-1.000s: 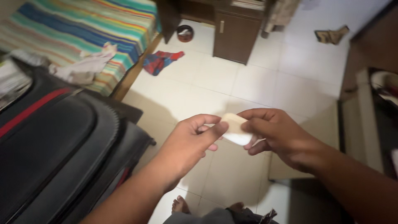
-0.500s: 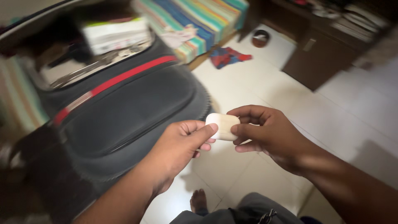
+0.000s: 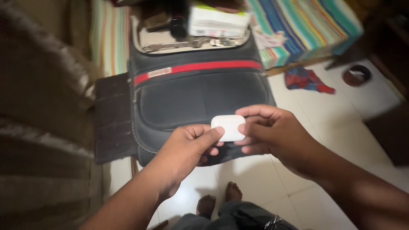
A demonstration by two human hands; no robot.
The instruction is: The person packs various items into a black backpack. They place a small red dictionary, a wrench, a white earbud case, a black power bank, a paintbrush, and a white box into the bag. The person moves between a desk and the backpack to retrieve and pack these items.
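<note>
A white tiled floor [image 3: 341, 127] is seen at right, with bare tiles open at lower right. A black suitcase [image 3: 196, 98] fills the centre, where it lay at left before. At mid-frame a small white case [image 3: 228, 127] is pinched between the left hand [image 3: 187, 149] and the right hand [image 3: 272, 132].

case [image 3: 228, 127] white | suitcase [image 3: 200, 100] black, red stripe | bedsheet [image 3: 306, 25] multicoloured stripes

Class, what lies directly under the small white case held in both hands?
Under the small white rounded case lies the black suitcase with a red stripe; the hands cover its lower edge.
</note>
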